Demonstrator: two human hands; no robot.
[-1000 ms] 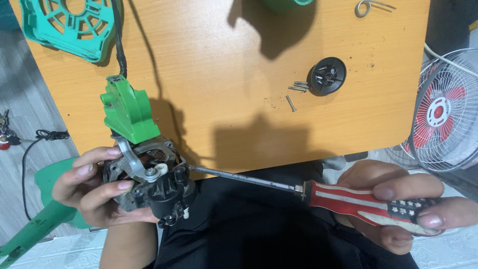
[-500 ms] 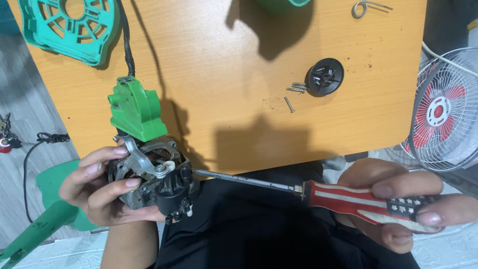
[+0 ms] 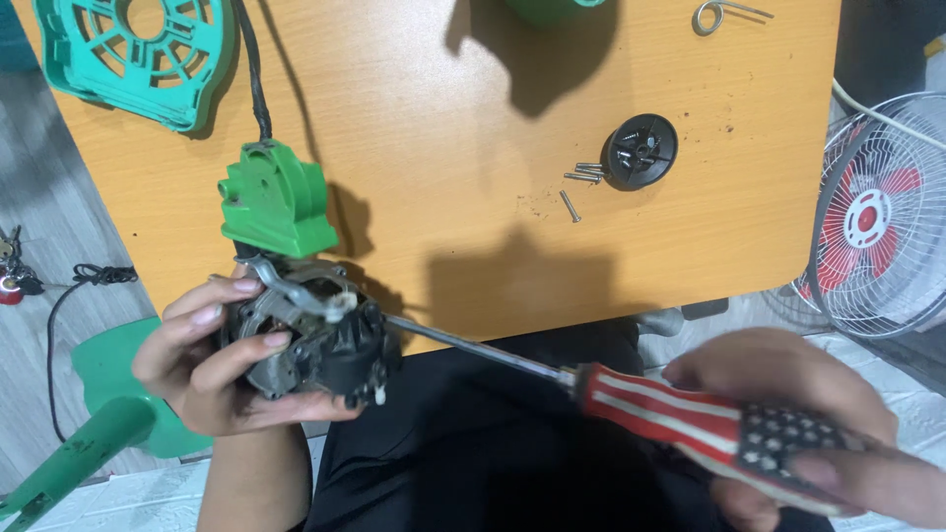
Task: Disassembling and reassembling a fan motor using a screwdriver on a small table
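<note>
bench: orange wooden top, beyond both hands, carries the loose parts
floor fan: white grille, red blades, on the floor past the right fingers, off the bench edge
teal grille cover: on the bench's far corner, well beyond the left fingers
green housing: on the bench edge, just above the left fingers, black cable runs up from it
fan motor: dark body with metal bracket, at the bench's near edge, over the lap
left hand: fingers wrapped round the fan motor, gripping it
right hand: blurred, fingers closed round the screwdriver handle
screwdriver: red-and-white striped handle, metal shaft reaches from the right fingers to the motor, tip at its side
black hub: round, on the bench, well apart from both hands
screws: small pile touching the hub's side, one loose just nearer
</note>
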